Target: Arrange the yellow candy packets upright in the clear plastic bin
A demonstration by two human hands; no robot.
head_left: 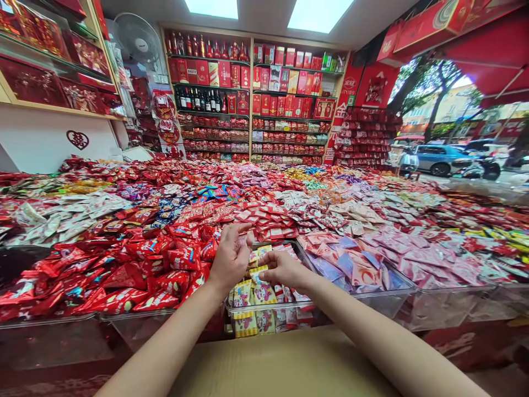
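Both hands work over a clear bin (pixel 306 309) of yellow-and-pink candy packets (pixel 253 295) at the near centre. The left hand (pixel 230 258) clutches several packets; the right hand (pixel 281 269) pinches one yellow-edged packet. Red wrapped sweets (pixel 136 270) lie left.

Open air is left above the counter (pixel 454 309), so passage from above is unhindered. The clear bin (pixel 270 315) of yellow sweets (pixel 243 292) is hemmed in by heaped red packets (pixel 124 275) on the left and pink packets (pixel 372 259) on the right. The near side is blocked by a cardboard box (pixel 281 364).
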